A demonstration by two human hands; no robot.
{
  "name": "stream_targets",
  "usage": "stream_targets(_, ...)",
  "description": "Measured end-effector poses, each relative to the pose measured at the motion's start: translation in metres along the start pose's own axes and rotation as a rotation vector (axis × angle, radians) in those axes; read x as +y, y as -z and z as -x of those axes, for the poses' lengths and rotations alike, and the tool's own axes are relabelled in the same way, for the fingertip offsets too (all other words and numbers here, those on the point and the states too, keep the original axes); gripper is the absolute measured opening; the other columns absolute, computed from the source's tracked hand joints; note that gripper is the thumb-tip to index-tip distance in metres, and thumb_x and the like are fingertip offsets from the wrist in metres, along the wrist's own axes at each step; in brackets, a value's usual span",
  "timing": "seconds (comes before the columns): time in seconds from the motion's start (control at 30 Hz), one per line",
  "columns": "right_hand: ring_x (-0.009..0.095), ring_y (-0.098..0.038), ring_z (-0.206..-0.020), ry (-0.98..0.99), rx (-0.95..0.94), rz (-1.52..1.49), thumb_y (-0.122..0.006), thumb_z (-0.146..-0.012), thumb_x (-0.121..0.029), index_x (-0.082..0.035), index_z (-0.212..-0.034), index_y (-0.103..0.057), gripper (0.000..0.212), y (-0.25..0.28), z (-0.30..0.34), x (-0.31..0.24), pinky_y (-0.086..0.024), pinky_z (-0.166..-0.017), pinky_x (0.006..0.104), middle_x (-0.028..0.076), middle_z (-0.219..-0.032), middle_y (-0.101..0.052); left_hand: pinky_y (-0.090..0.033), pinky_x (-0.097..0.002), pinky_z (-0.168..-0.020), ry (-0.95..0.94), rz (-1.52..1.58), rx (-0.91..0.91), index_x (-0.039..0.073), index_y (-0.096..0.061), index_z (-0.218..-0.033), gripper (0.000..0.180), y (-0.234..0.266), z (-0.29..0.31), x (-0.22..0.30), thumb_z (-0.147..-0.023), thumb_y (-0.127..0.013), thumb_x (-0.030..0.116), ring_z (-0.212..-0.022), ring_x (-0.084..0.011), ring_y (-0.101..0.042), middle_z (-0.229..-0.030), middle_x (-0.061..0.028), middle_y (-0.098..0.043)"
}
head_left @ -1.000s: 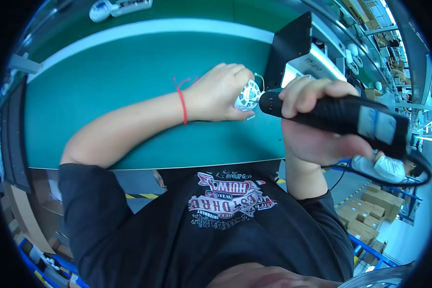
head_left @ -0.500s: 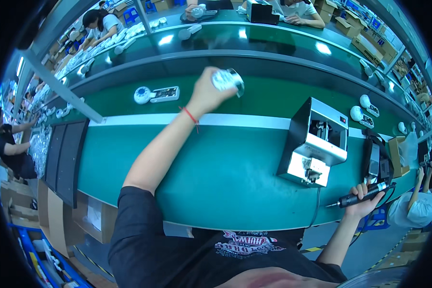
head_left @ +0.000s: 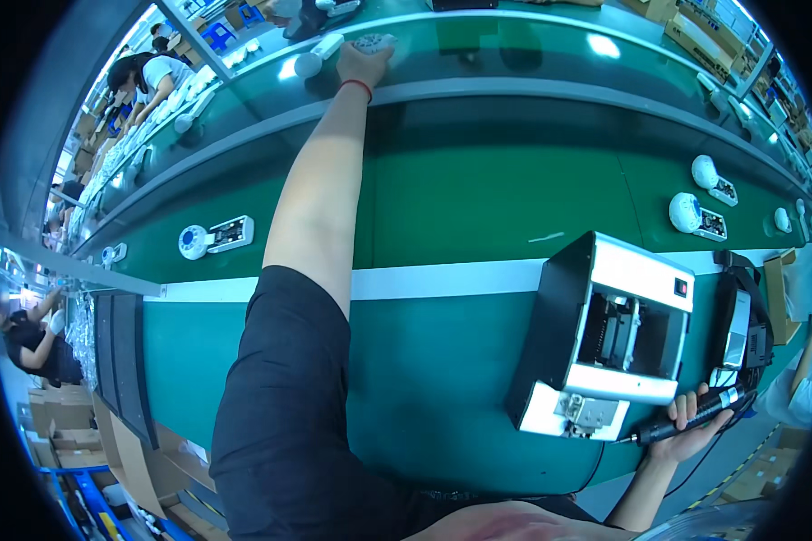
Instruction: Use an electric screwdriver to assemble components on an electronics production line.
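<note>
My left arm stretches far forward, over the metal rail to the raised green shelf. There my left hand (head_left: 363, 65) is closed on a round whitish part (head_left: 374, 41), mostly hidden by the fingers. Just left of it lies a white round-headed device (head_left: 314, 59). At the lower right my right hand (head_left: 692, 431) grips a black electric screwdriver (head_left: 702, 413) from below. Its thin tip points left, close to the front foot of a screw feeder (head_left: 604, 334), a black and silver box with an open window.
Opened white devices lie on the dark green belt: one (head_left: 215, 237) at left, two (head_left: 696, 216) at right. A white strip (head_left: 424, 278) divides belt and teal bench (head_left: 424, 370). A black tray (head_left: 122, 361) stands left, a black tool (head_left: 738, 334) beside the feeder. Co-workers sit around.
My left hand has moved forward, over the rail to the raised shelf, carrying the round part. The view has shifted; my right hand still holds the screwdriver, its tip now nearer the feeder.
</note>
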State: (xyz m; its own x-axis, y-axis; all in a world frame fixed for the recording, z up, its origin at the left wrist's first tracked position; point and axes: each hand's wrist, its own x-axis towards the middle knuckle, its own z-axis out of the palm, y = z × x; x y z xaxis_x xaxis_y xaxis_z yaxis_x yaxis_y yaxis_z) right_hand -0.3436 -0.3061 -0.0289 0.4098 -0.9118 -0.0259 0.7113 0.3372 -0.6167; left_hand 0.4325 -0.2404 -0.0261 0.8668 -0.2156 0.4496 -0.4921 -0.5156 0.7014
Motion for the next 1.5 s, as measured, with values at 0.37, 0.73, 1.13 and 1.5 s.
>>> stream_targets(0.37,0.005,-0.047,-0.049,0.003,0.085,0.118,-0.048,-0.102,-0.062,-0.008,-0.127,-0.053,0.059,0.001,0.003,0.002,-0.043,-0.051,0.0202,-0.002,-0.068,-0.051,-0.055,-0.0414,-0.085,-0.081,-0.037,0.048,0.000,-0.058,-0.118,0.066,-0.032,-0.005,-0.006,-0.077,-0.081,0.046,-0.094,-0.0368,-0.067,-0.105,-0.0192,-0.069)
stream_targets(0.73,0.004,-0.047,-0.050,-0.024,0.068,0.136,-0.048,-0.102,-0.062,-0.010,-0.128,-0.053,0.059,0.018,0.005,-0.005,-0.043,-0.051,0.0194,-0.002,-0.071,-0.053,-0.053,-0.0422,-0.090,-0.063,0.033,0.069,-0.003,-0.056,-0.127,0.077,-0.039,-0.008,0.005,-0.074,-0.086,0.045,-0.103,-0.0390,-0.066,-0.116,-0.0235,-0.068)
stream_targets(1.13,0.004,-0.046,-0.049,-0.063,0.012,0.063,-0.048,-0.102,-0.062,-0.009,-0.128,-0.053,0.059,0.012,-0.004,-0.011,-0.042,-0.050,0.0190,-0.002,-0.070,-0.052,-0.053,-0.0418,-0.087,-0.088,0.013,-0.011,-0.005,-0.058,-0.123,0.078,-0.045,-0.027,0.011,-0.074,-0.085,0.050,-0.098,-0.0385,-0.067,-0.112,-0.0238,-0.068)
stream_targets(1.5,0.005,-0.046,-0.048,-0.032,0.002,0.074,-0.048,-0.102,-0.060,-0.008,-0.127,-0.053,0.058,0.024,0.000,-0.007,-0.041,-0.049,0.0191,-0.001,-0.070,-0.052,-0.052,-0.0411,-0.074,0.054,0.453,-0.020,-0.006,-0.059,-0.121,0.068,-0.027,-0.064,-0.039,-0.080,-0.083,0.042,-0.081,-0.0315,-0.064,-0.095,-0.0166,-0.066)
